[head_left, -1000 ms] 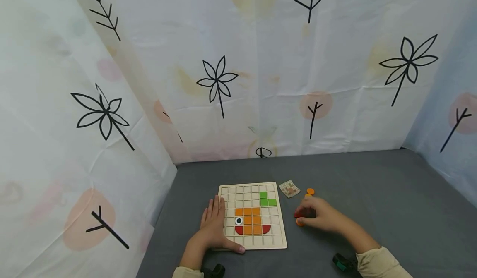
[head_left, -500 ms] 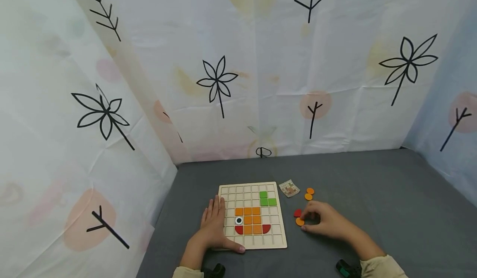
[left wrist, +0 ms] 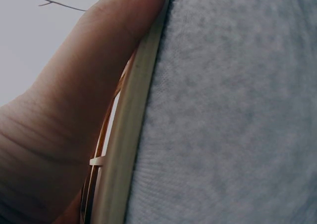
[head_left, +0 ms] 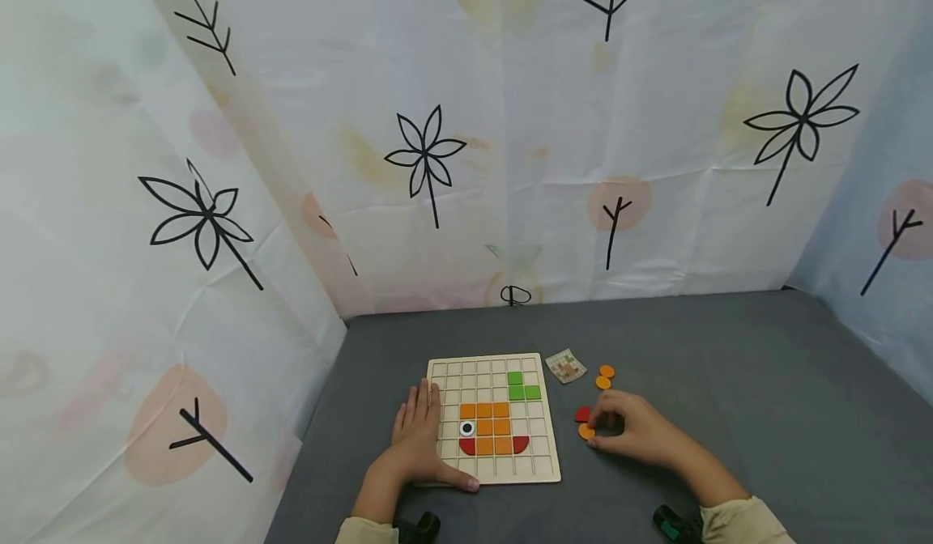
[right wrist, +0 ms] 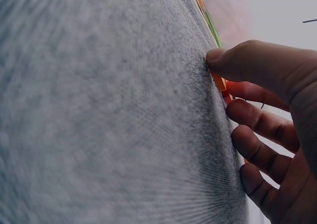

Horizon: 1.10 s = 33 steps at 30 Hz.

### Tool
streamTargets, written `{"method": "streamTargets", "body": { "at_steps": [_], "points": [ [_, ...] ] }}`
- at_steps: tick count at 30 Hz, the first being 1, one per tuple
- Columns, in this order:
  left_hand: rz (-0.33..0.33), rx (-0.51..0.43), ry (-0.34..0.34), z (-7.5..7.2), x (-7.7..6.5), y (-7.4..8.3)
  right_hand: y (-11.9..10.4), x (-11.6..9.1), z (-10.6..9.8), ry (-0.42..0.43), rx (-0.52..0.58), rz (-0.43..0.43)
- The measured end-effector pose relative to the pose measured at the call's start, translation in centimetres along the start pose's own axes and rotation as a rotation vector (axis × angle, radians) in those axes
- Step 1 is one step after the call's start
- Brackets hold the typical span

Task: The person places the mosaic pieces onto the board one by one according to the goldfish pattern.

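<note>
Head view: left hand (head_left: 417, 445) lies flat, fingers straight, pinning the grid board's (head_left: 543, 461) left edge; right hand (head_left: 632, 432), fingers curled, pinches at the orange disc (head_left: 586, 431) just right of the board — best lifted cleanly, clear of the adjacent red piece (head_left: 581, 414).

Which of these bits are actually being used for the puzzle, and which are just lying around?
In use:
wooden grid board, pressed flat by the left hand
orange round piece and red piece, at the right hand fingertips
small pattern card

Lying about:
two spare orange discs
grey table cover
leaf-print curtain
</note>
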<state>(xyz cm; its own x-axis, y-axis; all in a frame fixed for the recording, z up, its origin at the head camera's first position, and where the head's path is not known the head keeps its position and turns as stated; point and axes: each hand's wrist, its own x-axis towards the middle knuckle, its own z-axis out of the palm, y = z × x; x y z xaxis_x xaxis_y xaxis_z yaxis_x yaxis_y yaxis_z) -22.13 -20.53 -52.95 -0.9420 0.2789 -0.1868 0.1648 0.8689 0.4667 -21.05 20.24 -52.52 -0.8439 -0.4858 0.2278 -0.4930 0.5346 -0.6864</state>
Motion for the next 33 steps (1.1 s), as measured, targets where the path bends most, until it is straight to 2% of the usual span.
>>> {"method": "streamTargets", "body": {
  "at_steps": [8,19,33],
  "points": [
    [0.003,0.001,0.011,0.1,0.0,0.1,-0.1,-0.1,0.1,0.028,-0.002,-0.028],
    [0.006,-0.004,0.008,0.1,-0.1,-0.1,0.0,0.5,0.1,0.053,0.034,0.030],
    [0.003,-0.014,0.002,0.1,0.1,-0.2,0.4,1.9,-0.2,-0.019,-0.038,0.070]
  ]
}}
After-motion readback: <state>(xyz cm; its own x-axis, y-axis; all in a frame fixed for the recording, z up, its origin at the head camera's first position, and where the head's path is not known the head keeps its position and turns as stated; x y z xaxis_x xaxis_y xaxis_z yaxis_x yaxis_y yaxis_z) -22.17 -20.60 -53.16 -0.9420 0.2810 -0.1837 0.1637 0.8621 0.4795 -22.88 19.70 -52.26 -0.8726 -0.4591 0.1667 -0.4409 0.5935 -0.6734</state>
